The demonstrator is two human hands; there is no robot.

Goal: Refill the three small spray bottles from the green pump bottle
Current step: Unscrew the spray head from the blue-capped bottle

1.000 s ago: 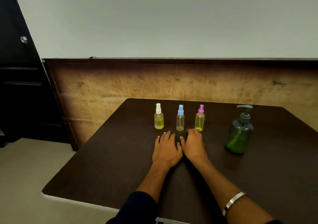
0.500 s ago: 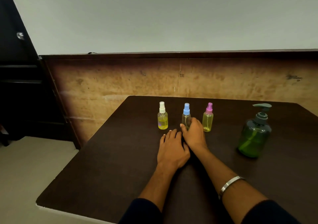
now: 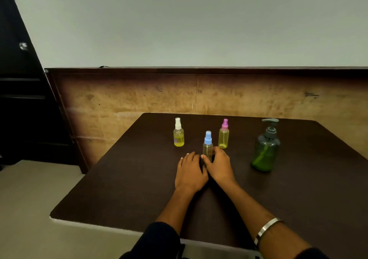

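Observation:
Three small spray bottles stand on the dark table (image 3: 119,189). The white-capped bottle (image 3: 178,132) holds yellow liquid in its lower part. The pink-capped bottle (image 3: 224,134) stands to the right of it and looks nearly empty. The blue-capped bottle (image 3: 207,145) stands nearer to me than the other two, and my right hand (image 3: 220,166) grips its lower body with thumb and fingers. My left hand (image 3: 190,172) lies flat on the table beside it, fingers straight. The green pump bottle (image 3: 265,149) stands upright to the right, apart from both hands.
A worn wooden panel (image 3: 139,99) runs behind the table below a pale wall. A dark cabinet (image 3: 22,109) stands at the left. The table's near-left edge (image 3: 89,222) drops to a pale floor. A metal bangle (image 3: 267,229) sits on my right wrist.
My right hand reached to the blue-capped bottle, closed round it and drew it toward me out of the row. My left hand stayed flat on the table.

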